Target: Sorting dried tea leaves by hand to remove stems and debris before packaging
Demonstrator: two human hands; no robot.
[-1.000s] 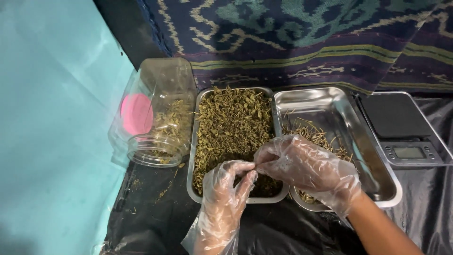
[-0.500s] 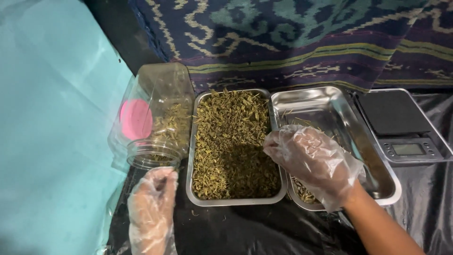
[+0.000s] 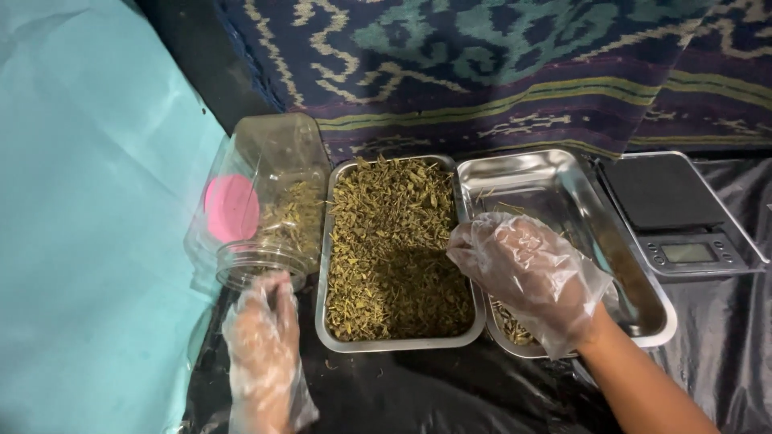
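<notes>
Now that the left hand (image 3: 261, 354) has dropped to seven o'clock — fingers closed at the jar (image 3: 261, 201) mouth, apparently depositing — the right hand (image 3: 527, 273) hovers loosely curled, empty, between the trays (image 3: 474, 321).

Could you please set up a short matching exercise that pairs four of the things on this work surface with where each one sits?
Things:
1. clear plastic jar lying on its side
2. steel tray full of dried green herb
3. nearly empty steel tray
4. small black digital scale

Places:
A. far right
B. under the gloved right hand
C. far left, mouth by the gloved left hand
D. between the jar and the other tray

Pairs: 1-C, 2-D, 3-B, 4-A
</notes>
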